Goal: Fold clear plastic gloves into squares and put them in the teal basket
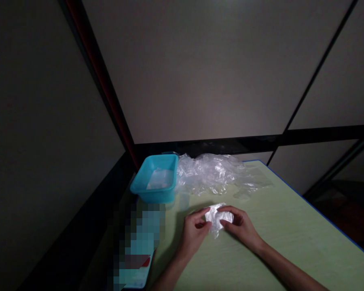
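Over the pale green table (pixel 279 226), a small shiny, crinkled plastic bag (pixel 216 218) lies between my two hands. My left hand (pixel 194 231) pinches its left side between thumb and fingers. On the other side, my right hand (pixel 242 227) has its thumb and index finger closed on the bag's right part. The plastic looks whitish and reflective; I cannot tell whether anything is inside it. A loose corner of it hangs toward me below the fingers.
A turquoise plastic basket (pixel 154 196) with white, flat pieces in it stands at the table's back left. Beside it spreads a heap of clear plastic bags (pixel 212 171). A blurred-out item (pixel 142 242) lies at the left edge. Light panels rise behind the table.
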The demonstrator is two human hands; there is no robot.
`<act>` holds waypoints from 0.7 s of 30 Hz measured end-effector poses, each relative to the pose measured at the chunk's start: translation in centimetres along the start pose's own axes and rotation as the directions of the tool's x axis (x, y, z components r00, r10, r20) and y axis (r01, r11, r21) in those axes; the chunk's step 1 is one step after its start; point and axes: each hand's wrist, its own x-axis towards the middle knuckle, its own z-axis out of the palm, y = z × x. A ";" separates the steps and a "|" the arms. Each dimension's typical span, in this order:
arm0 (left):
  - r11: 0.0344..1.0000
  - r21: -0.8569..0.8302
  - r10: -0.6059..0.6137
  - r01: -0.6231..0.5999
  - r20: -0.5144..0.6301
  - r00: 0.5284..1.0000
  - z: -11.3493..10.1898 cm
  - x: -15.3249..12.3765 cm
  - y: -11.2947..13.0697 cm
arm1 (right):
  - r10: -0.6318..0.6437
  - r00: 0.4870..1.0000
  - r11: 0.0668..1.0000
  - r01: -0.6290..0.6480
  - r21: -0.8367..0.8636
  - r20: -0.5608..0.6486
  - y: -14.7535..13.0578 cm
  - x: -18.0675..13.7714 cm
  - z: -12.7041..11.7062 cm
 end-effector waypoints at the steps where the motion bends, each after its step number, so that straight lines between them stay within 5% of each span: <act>1: 1.000 0.009 0.007 -0.007 -0.002 1.000 0.1 0.0 0.0 | 0.009 1.000 1.000 -0.010 -0.009 -0.010 0.0 0.0 0.1; 11: 0.991 0.097 0.085 -0.089 0.040 0.996 0.3 -0.5 -0.6 | 0.089 0.991 0.995 -0.094 -0.039 -0.103 -0.5 -0.3 0.5; 15: 0.971 0.171 0.174 -0.167 -0.026 0.984 0.4 -0.9 -0.7 | 0.135 0.985 0.988 -0.141 -0.057 -0.105 -0.6 -0.6 0.5; 18: 0.930 0.280 0.275 -0.240 -0.090 0.957 0.2 -1.4 -0.5 | 0.149 0.983 0.983 -0.159 -0.088 -0.112 -0.6 -0.8 0.5; 21: 0.785 0.509 0.449 -0.353 -0.073 0.891 -0.7 -1.8 0.1 | 0.147 0.980 0.977 -0.165 -0.132 -0.134 -0.5 -0.8 0.4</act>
